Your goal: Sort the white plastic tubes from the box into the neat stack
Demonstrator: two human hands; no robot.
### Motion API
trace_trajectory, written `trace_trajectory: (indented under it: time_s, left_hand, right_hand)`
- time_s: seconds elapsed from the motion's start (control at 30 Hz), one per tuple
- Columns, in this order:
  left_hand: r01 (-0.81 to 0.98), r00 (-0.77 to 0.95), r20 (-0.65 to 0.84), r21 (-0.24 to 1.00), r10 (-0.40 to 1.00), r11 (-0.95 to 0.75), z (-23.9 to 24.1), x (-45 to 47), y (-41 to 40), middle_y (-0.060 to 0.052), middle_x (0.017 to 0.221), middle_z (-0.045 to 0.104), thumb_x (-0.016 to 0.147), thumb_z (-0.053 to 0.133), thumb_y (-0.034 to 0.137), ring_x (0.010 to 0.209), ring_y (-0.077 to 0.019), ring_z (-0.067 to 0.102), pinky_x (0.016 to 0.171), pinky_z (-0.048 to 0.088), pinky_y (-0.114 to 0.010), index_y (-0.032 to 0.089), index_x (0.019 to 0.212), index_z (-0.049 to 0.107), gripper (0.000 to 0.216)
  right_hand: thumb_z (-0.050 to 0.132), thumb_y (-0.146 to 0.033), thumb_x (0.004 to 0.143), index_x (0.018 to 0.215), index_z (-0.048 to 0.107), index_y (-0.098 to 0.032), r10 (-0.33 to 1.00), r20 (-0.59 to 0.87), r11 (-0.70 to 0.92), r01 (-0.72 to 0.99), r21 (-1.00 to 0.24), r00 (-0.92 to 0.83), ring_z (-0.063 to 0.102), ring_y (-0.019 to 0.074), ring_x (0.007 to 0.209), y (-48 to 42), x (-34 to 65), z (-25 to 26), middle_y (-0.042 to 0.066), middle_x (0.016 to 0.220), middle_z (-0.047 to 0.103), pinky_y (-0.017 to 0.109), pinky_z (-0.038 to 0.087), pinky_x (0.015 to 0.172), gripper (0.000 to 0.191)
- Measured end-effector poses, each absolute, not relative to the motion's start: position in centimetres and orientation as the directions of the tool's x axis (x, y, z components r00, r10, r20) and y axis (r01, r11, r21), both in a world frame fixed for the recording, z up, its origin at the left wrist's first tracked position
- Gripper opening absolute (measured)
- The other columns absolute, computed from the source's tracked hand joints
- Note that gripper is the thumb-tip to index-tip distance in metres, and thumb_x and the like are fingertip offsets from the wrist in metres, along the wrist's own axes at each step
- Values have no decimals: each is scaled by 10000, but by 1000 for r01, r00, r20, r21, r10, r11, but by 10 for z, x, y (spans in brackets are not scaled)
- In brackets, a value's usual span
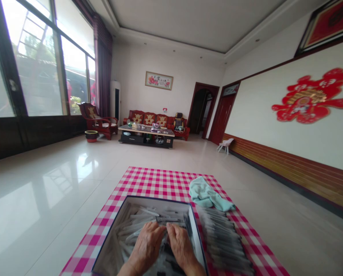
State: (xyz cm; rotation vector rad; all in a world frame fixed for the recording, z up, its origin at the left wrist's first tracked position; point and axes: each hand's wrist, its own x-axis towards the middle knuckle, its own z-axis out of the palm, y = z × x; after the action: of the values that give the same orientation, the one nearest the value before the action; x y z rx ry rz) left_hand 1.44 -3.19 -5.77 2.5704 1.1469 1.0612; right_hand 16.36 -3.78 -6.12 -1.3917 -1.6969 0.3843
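Both my hands are over a shallow white box (198, 234) with a dark blue rim. My left hand (148, 245) is closed, its fingers pinched together. Close beside it, nearly touching, my right hand (181, 247) is closed too. What they hold between the fingertips is hidden; a thin dark piece shows just past them. Clear pen barrels (128, 234) lie loose in the box's left part. Thin black pen parts (188, 226) lie along its right side. Right of the box is a blurred row of clear pens (225, 241) with dark ends.
A pink-and-white checked cloth (160, 184) covers the table. A crumpled mint-green cloth (207, 193) lies beyond the row of pens. Across the tiled floor stand a low coffee table (146, 132), a red wooden sofa (144, 117), an armchair (102, 124) and a small white chair (225, 145).
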Motion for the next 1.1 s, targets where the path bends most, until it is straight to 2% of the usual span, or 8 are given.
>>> trace_trajectory:
  time_s: [0.23, 0.4, 0.5, 0.57, 0.73, 0.93, 1.1]
  left_hand:
    - [614, 444, 559, 380, 701, -692, -63, 15, -29, -46, 770, 582, 926, 374, 174, 743, -186, 554, 699, 441, -313, 197, 859, 598, 235]
    - [618, 467, 531, 375, 707, -690, -58, 15, -32, -44, 773, 586, 926, 361, 171, 742, -185, 552, 703, 444, -320, 201, 891, 612, 255]
    - [613, 475, 533, 371, 700, -698, -57, 15, -32, -41, 773, 588, 926, 360, 176, 737, -181, 553, 705, 448, -319, 205, 903, 617, 259]
    - [615, 460, 550, 369, 697, -697, -58, 15, -31, -41, 769, 589, 929, 353, 176, 739, -181, 557, 707, 451, -319, 206, 922, 620, 269]
    - [616, 441, 580, 360, 685, -701, -62, 15, -30, -41, 763, 586, 926, 368, 177, 740, -181, 563, 708, 457, -312, 207, 935, 624, 258]
    - [619, 458, 564, 353, 687, -702, -60, 16, -31, -36, 763, 592, 906, 401, 155, 728, -180, 562, 686, 453, -298, 211, 864, 613, 224]
    - [626, 458, 569, 340, 683, -702, -63, 17, -29, -38, 754, 593, 906, 398, 157, 708, -177, 559, 675, 454, -297, 206, 810, 597, 227]
  right_hand:
    - [424, -319, 914, 786, 561, -201, 914, 405, 352, 578, -736, -41, 605, 167, 711, -51, 168, -50, 27, 742, 639, 235, 437, 660, 221]
    - [343, -373, 940, 636, 517, -202, 898, 439, 343, 663, -666, -24, 569, 168, 626, -44, 166, -61, 39, 657, 604, 254, 413, 602, 390]
    - [344, -421, 941, 612, 532, -203, 898, 441, 325, 649, -688, 17, 564, 169, 581, -41, 165, -63, 47, 613, 612, 261, 404, 576, 437]
    - [352, -421, 941, 643, 550, -206, 902, 429, 318, 617, -720, 37, 572, 168, 587, -43, 166, -60, 41, 621, 622, 254, 408, 578, 418]
    - [442, -316, 899, 766, 554, -208, 916, 400, 334, 592, -733, -22, 598, 169, 717, -51, 168, -50, 23, 745, 629, 235, 434, 672, 205]
    - [344, -359, 924, 620, 492, -210, 908, 418, 310, 694, -650, -14, 555, 173, 639, -40, 168, -66, 38, 663, 579, 256, 402, 617, 369]
    - [345, -411, 929, 634, 504, -210, 917, 399, 266, 694, -669, 32, 553, 172, 606, -38, 166, -72, 40, 636, 592, 254, 386, 589, 391]
